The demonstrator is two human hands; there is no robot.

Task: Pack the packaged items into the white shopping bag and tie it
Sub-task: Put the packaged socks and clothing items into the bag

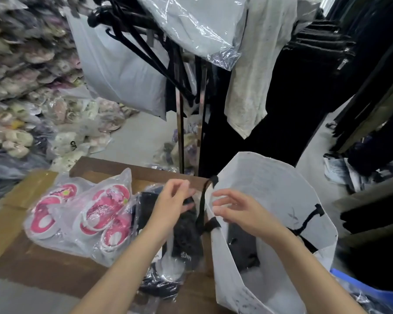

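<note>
The white shopping bag stands open at the right, its black near handle standing up at the rim. A black packaged item lies inside it. Another black packaged garment lies on the cardboard beside the bag. Two clear packs of pink slippers lie further left. My left hand hovers over the black garment with loosely curled fingers, holding nothing. My right hand hangs at the bag's near rim with its fingers spread and bent; nothing shows in its grasp.
A flattened brown cardboard box carries the packs. A metal clothes rack with black hangers and bagged garments stands right behind it. Heaps of bagged slippers fill the left. Dark clothing hangs at the right, and a blue object sits at the bottom right.
</note>
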